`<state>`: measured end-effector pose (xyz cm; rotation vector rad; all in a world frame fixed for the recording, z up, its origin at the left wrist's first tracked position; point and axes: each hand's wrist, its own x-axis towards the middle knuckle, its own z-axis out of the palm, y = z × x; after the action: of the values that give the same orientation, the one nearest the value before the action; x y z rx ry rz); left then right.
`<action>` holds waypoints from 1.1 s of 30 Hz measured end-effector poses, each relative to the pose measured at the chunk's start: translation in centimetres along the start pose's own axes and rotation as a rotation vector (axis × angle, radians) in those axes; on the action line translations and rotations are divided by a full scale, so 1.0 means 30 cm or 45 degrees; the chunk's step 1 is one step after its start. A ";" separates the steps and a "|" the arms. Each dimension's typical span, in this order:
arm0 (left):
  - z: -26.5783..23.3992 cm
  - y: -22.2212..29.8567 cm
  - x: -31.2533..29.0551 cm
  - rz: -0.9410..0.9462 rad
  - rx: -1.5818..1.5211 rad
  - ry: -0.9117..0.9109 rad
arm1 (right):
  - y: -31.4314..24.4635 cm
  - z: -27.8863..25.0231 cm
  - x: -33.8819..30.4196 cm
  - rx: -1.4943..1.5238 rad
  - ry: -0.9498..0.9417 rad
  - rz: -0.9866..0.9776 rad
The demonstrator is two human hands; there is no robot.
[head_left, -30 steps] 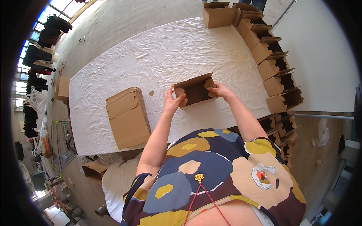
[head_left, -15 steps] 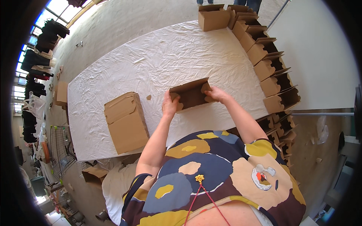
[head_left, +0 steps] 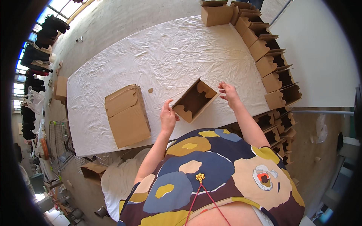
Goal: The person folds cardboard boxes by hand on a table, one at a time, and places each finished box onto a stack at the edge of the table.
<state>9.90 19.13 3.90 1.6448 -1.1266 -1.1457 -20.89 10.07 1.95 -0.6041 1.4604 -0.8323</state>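
An open cardboard box (head_left: 200,109) sits turned at an angle on the white-covered table in front of me, its inside and cut-out end flaps showing. Beside its left corner is my left hand (head_left: 168,116), fingers apart around the corner but not closed on it; whether they touch it is hard to tell. My right hand (head_left: 229,94) hovers just off the box's right corner, empty, with its fingers loosely bent and apart. To the left lies a stack of flat folded cardboard boxes (head_left: 128,116).
Several open boxes (head_left: 269,81) line the table's right edge, with more stacked below. Another box (head_left: 217,16) stands at the far edge. A cardboard scrap (head_left: 151,90) lies on the white table cover (head_left: 113,67). Dark clothes (head_left: 34,56) hang at the far left.
The box has turned so that its right end points farther away, and it sits slightly lower in view. My right hand has let go and moved right; my left hand has loosened its grip.
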 end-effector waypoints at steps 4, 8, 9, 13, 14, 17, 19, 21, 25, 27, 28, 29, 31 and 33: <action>-0.021 0.061 -0.079 -0.045 0.189 -0.280 | 0.017 0.039 -0.077 0.206 -0.079 -0.045; -0.031 0.020 -0.098 -0.066 0.166 -0.484 | 0.005 0.130 -0.133 0.375 -0.171 -0.285; -0.016 0.004 -0.084 -0.092 0.115 -0.432 | -0.008 0.133 -0.125 0.212 -0.299 -0.230; 0.013 -0.022 -0.007 -0.071 -0.076 -0.182 | 0.023 0.197 -0.161 -0.311 -0.374 -0.412; 0.025 -0.020 0.003 0.039 -0.066 -0.108 | 0.026 0.200 -0.182 -0.337 -0.376 -0.425; 0.063 0.024 0.015 0.113 -0.298 -0.248 | 0.083 0.176 -0.174 -0.172 -0.463 -0.399; 0.068 0.003 0.038 -0.019 -0.536 -0.326 | 0.058 0.177 -0.233 0.033 -0.444 -0.221; 0.086 -0.021 0.046 -0.120 -0.641 -0.325 | 0.065 0.166 -0.255 0.131 -0.428 -0.114; 0.111 -0.015 0.058 -0.176 -0.600 -0.349 | 0.115 0.143 -0.214 0.092 -0.434 -0.081; 0.107 -0.001 0.071 -0.204 -0.468 -0.329 | 0.123 0.141 -0.194 0.049 -0.433 -0.068; 0.108 0.010 0.077 -0.216 -0.402 -0.319 | 0.128 0.139 -0.183 0.024 -0.424 -0.055; 0.111 0.014 0.081 -0.218 -0.393 -0.323 | 0.133 0.136 -0.174 0.000 -0.414 -0.042; 0.111 0.011 0.088 -0.221 -0.379 -0.316 | 0.123 0.142 -0.174 -0.021 -0.413 -0.031; 0.143 -0.011 0.116 -0.163 -0.217 -0.285 | 0.109 0.148 -0.175 -0.031 -0.408 -0.023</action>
<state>6.51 15.33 1.73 1.5015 -1.0394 -1.4962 -15.73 15.59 2.77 -0.7345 1.1756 -0.6961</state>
